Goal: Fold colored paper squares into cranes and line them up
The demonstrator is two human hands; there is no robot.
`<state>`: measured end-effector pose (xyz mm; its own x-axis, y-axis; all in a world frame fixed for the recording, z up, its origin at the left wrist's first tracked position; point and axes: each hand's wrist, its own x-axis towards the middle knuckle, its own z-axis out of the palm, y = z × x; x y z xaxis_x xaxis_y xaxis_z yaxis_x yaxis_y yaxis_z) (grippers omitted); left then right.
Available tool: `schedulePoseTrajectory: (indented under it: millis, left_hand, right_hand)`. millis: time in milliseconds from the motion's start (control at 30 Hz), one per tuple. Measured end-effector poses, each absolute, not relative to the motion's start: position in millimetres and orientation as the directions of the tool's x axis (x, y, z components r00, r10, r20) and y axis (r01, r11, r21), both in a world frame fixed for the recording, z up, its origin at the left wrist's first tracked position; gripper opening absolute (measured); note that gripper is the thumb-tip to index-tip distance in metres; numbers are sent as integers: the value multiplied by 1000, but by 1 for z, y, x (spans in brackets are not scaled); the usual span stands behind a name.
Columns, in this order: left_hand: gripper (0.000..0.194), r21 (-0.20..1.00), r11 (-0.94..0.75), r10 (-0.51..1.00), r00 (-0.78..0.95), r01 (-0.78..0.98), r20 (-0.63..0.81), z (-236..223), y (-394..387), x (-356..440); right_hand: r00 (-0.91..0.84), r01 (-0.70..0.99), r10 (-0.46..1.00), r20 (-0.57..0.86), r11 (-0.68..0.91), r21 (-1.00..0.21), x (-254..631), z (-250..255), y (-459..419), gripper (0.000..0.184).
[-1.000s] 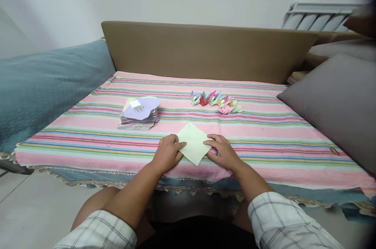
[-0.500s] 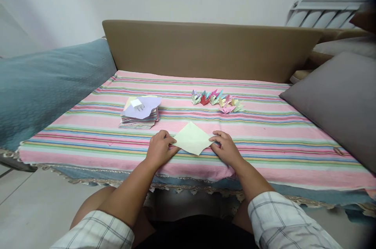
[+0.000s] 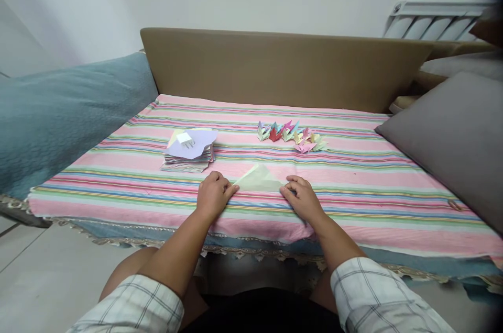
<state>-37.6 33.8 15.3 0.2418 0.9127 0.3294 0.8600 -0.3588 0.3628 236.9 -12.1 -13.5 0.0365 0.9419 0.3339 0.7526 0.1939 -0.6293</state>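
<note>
A pale green sheet of paper [image 3: 259, 179] lies on the striped cloth, its near half turned up so that it shows as a triangle pointing away from me. My left hand [image 3: 214, 192] pinches its left corner between thumb and fingers. At the right corner, my right hand [image 3: 302, 196] grips the paper the same way. Beyond the sheet stand several folded paper cranes [image 3: 288, 134] in red, pink, yellow, green and blue, close together. Left of my left hand is a stack of paper sheets [image 3: 187, 157], with a lilac sheet [image 3: 200, 140] near its top.
A small white plug-like block [image 3: 184, 139] rests on the stack. The striped cloth [image 3: 373, 191] covers a seat with a brown backrest [image 3: 275, 66]. A blue-covered armrest [image 3: 74, 108] bounds the left side, a grey cushion [image 3: 451, 134] the right. A small brown object [image 3: 455, 204] lies near the cushion.
The green paper has gone from a diamond shape to a triangle, its near corner turned up and away from me. Both hands still hold the side corners.
</note>
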Motion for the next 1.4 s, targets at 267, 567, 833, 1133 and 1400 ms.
schedulePoseTrajectory:
  millis: [267,567,833,1133,1400]
  left_hand:
    - [29,322,-335,920,235,885,312,20,32,-35]
    - [23,186,-338,890,249,923,381,21,26,-28]
    - [36,44,-758,614,688,651,387,7,2,4]
    - [70,97,-750,653,711,654,261,-2,-7,16]
    - [65,93,-742,662,702,664,264,-1,-6,16]
  right_hand:
    - [88,775,934,346,154,-613,233,-15,-11,27]
    - [135,810,926,353,101,-577,231,-19,-8,25]
    - [123,830,935,332,86,-552,231,-16,-8,26]
    - [116,838,929,350,97,-536,232,-19,-7,27]
    - [127,854,863,488,155,-497,223,-9,-15,19]
